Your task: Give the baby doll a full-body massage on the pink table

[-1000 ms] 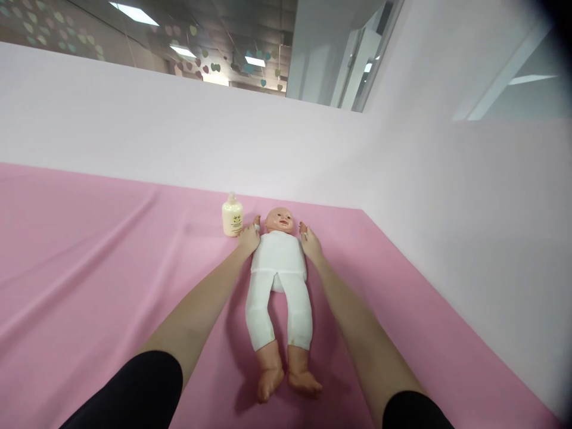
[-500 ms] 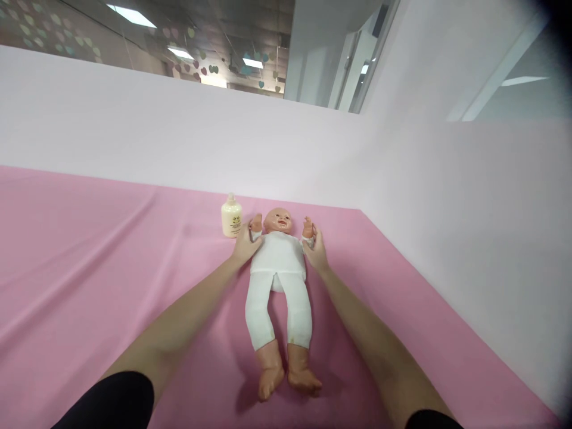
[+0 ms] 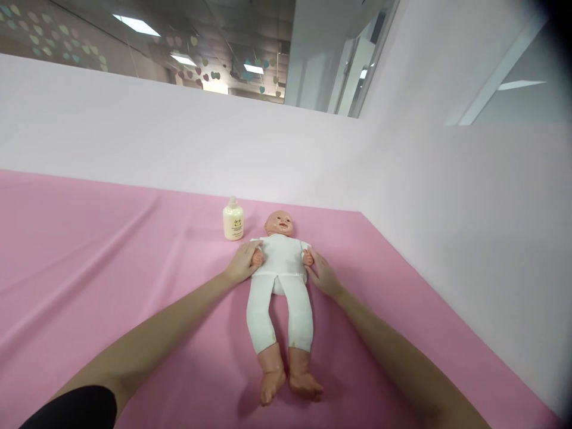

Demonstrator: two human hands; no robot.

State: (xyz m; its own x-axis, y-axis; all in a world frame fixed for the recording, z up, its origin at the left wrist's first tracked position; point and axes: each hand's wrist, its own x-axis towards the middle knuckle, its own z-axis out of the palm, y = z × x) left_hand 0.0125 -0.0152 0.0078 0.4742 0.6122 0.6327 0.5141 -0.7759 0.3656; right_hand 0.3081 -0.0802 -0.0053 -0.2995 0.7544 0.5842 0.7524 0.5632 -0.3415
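A baby doll (image 3: pixel 279 280) in a white bodysuit lies on its back on the pink sheet (image 3: pixel 111 280), head toward the far wall, bare feet toward me. My left hand (image 3: pixel 241 266) grips the doll's arm on the left side, beside its waist. My right hand (image 3: pixel 322 276) grips the doll's other arm, on the right side of its torso. Both doll arms lie down along the body.
A small cream lotion bottle (image 3: pixel 233 220) stands upright just left of the doll's head. White partition walls (image 3: pixel 402 179) close off the far side and the right side of the sheet. The sheet has long creases on the left.
Both my hands have drawn the doll's arms from up beside its head down to its sides. My arms have pulled back toward me.
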